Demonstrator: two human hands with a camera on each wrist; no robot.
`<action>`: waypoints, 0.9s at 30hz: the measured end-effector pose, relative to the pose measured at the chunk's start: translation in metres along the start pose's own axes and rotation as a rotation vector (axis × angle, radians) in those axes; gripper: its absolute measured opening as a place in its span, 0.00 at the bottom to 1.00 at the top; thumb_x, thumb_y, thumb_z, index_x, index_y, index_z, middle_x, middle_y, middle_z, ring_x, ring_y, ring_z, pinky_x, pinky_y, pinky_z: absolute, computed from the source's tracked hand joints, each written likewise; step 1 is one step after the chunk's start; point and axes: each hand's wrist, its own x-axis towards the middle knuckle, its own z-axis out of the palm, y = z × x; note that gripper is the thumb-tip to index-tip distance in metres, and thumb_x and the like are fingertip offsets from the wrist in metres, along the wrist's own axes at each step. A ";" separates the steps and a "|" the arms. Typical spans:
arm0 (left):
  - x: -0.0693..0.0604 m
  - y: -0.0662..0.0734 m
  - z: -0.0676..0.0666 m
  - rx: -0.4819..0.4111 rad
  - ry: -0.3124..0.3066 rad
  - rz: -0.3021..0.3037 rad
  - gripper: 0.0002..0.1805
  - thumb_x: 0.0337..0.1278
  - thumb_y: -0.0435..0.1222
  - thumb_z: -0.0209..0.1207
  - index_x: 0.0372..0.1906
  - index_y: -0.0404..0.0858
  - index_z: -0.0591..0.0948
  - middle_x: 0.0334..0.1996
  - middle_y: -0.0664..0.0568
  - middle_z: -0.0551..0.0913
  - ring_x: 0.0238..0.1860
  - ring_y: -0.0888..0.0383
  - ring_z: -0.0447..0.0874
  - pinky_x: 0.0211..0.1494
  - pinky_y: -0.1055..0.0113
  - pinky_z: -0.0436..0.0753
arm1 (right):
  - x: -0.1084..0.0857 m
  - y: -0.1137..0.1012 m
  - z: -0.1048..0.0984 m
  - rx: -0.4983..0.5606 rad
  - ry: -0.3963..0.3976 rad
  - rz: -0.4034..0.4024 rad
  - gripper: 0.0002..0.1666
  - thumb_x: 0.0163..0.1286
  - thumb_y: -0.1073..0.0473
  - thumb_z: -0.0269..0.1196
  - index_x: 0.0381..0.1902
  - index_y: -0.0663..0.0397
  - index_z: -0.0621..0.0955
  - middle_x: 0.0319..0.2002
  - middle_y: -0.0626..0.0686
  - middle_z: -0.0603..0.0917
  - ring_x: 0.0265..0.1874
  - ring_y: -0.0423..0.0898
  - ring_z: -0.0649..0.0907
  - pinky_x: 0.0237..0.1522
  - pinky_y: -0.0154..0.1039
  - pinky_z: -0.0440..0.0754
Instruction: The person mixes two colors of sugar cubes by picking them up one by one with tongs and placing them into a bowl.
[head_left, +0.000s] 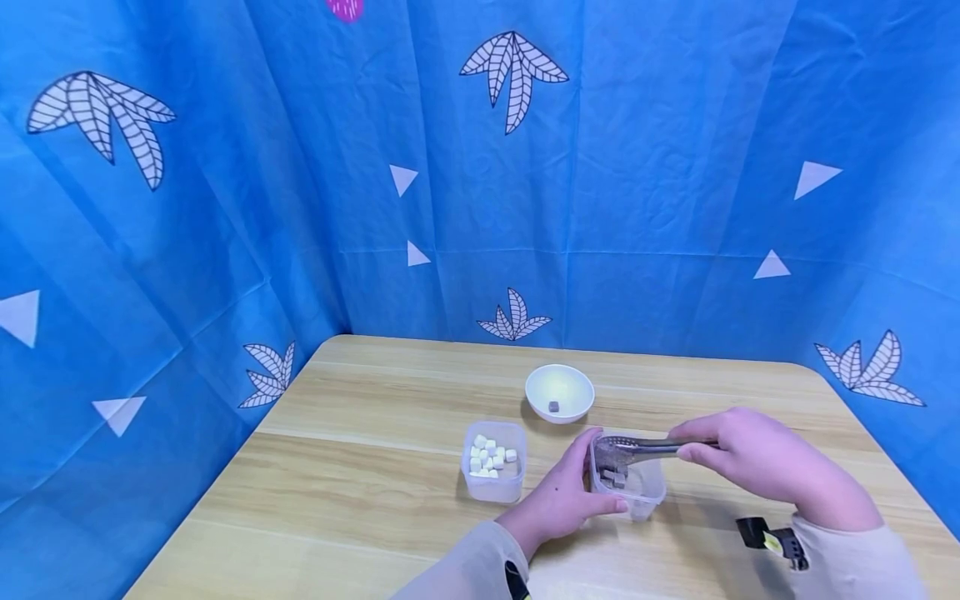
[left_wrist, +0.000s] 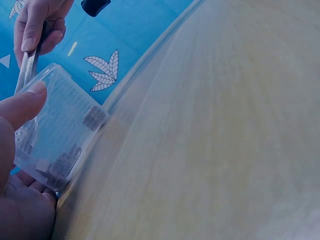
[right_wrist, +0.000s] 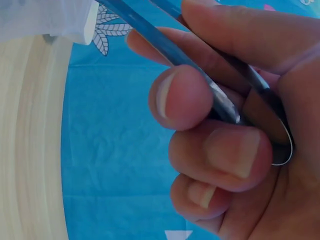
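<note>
In the head view my left hand (head_left: pixel 558 500) grips a clear plastic container (head_left: pixel 643 502) from its left side, thumb along the near wall. Several grey-brown cubes (head_left: pixel 613 478) lie inside it. My right hand (head_left: pixel 765 460) holds metal tongs (head_left: pixel 654 447), whose tips reach down into that container over the cubes. Whether the tips pinch a cube cannot be made out. The right wrist view shows curled fingers (right_wrist: pixel 220 150) around the tongs' bent end. Seen from the left wrist, the container (left_wrist: pixel 65 112) stands on the table with cubes along its bottom.
Behind the container stands a white bowl (head_left: pixel 547 385) with one grey-brown cube (head_left: pixel 553 407) in it. Left of my left hand is a second plastic container (head_left: pixel 493 490) holding several white cubes (head_left: pixel 487 454). A blue patterned curtain (head_left: pixel 645 167) hangs around the wooden table (head_left: pixel 337 492).
</note>
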 end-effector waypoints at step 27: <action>0.001 0.002 0.000 0.035 0.007 -0.010 0.54 0.49 0.46 0.76 0.79 0.55 0.57 0.71 0.63 0.67 0.71 0.61 0.64 0.75 0.57 0.62 | 0.025 0.006 0.029 -0.060 0.230 0.144 0.21 0.75 0.46 0.61 0.56 0.51 0.86 0.45 0.53 0.89 0.38 0.51 0.87 0.42 0.59 0.83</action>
